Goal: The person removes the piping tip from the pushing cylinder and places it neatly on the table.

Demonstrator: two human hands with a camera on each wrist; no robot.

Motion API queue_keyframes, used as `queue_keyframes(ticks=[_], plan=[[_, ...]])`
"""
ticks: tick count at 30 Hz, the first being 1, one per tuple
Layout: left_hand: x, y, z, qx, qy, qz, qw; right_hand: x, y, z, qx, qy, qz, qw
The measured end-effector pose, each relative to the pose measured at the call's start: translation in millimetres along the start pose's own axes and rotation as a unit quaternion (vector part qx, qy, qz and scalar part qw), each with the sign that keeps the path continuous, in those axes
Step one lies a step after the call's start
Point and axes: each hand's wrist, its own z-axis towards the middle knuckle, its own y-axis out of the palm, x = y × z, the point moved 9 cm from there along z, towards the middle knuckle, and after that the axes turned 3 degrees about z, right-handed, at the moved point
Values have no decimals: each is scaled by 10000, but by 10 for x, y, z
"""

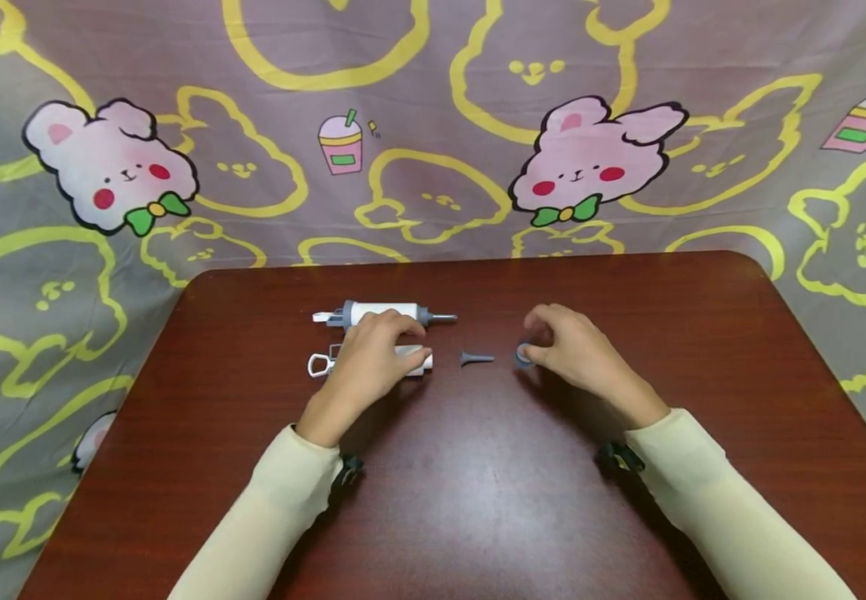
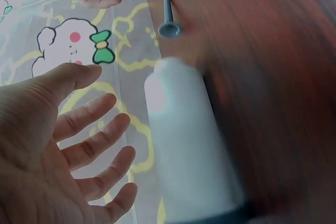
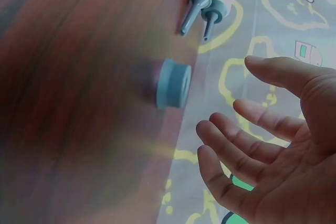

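My left hand hovers over a white plastic tube, its fingers apart and loosely bent with nothing in them. In the left wrist view the tube's smooth body lies beside those fingers. A white loop handle sticks out at its left end; the hand hides the middle. Relaxed and bare of any object, my right hand is just beside a small grey-blue ring cap. Between both hands lies a small grey funnel-shaped nozzle, its flared end towards the tube.
Behind the left hand lies a white syringe-like tool with grey ends and a thin tip pointing right. Everything rests on a brown wooden table with rounded far corners. A patterned cloth hangs behind its far edge.
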Motion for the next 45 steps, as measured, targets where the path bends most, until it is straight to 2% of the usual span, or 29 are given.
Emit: queue_keyframes(ticks=[9,14,21,32,45], plan=[[-165,-124,-111,169,37,-240,9996,-124,-5,18,56,-120,86,9999],[-244,-136,-146,125,-47,-314,9994,-161,-7,37,122,-196,2,9997],[-375,-156,-188,-33,-294,-407,9987,-247,25,89,10,-280,18,9996],[-562,-250,-211,-25,-407,-369,9985,-463,143,235,-229,-423,28,9988],[-838,-352,-165,-158,-611,-325,9975,-690,275,467,-419,-564,108,9975]])
